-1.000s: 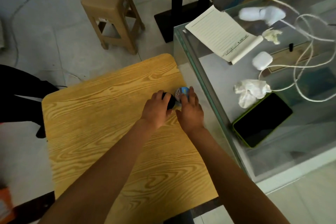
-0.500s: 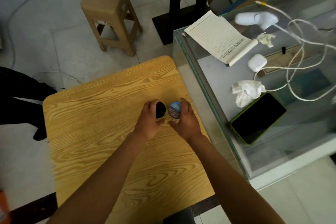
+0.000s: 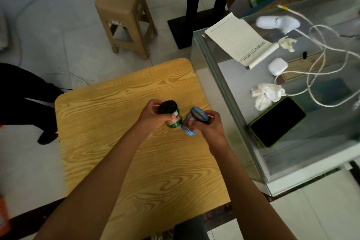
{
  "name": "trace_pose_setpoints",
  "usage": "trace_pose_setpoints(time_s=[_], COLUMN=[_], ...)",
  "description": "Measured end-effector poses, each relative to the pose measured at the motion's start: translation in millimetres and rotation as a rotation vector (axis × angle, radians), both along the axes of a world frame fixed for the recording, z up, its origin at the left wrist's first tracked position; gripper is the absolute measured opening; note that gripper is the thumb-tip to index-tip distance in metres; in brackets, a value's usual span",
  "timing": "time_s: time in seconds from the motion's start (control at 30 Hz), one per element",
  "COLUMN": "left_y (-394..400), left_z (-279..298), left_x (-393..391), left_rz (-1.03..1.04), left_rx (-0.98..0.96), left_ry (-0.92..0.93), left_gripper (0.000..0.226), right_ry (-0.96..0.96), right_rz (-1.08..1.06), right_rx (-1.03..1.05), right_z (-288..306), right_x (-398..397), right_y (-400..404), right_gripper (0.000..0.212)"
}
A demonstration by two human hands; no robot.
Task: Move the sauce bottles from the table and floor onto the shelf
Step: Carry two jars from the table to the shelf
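Two sauce bottles are in the person's grasp above the wooden bench (image 3: 124,142): the black-capped bottle (image 3: 169,113) with a green base, wrapped by the left hand (image 3: 153,116), and the blue-lidded bottle (image 3: 193,121), which the right hand (image 3: 209,124) clasps from its right side. Both look lifted clear of the wood and tilted, their lower ends almost touching each other. No shelf shows in this view, so the carry is probably still ahead. The main risk, as I judge it, is the two bottles knocking together, or the tilted blue-lidded one slipping from a sideways hold. Just right stands a glass counter (image 3: 224,87) bearing a phone (image 3: 277,122) and loose white cables (image 3: 319,76); a swinging elbow could catch its edge.
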State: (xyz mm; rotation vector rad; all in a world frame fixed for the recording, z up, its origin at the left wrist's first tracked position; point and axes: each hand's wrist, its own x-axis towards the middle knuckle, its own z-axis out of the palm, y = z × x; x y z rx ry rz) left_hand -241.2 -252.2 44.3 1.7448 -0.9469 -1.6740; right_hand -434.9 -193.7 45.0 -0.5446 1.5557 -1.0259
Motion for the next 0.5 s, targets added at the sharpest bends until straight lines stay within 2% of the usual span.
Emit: trace_pose_setpoints(time_s=[0.1, 0.23, 0.33, 0.5], left_y=[11, 30, 43, 64], left_z=[25, 59, 82, 116], left_x=[13, 16, 15, 17], left_rz=[0.004, -0.005, 0.003, 0.004], left_rx=[0.058, 0.054, 0.014, -0.056], left_ry=[0.245, 0.379, 0.410, 0.511], left_gripper=[0.057, 0.041, 0.035, 0.045], right_ry=[-0.191, -0.365, -0.397, -0.386], right_rz=[0.018, 0.060, 0.082, 0.068], right_rx=[-0.025, -0.107, -0.160, -0.200], right_z=[22, 51, 74, 113], right_x=[-4, 0, 4, 14], right_y=[9, 19, 27, 53], right_gripper=[0.050, 0.054, 0.056, 0.062])
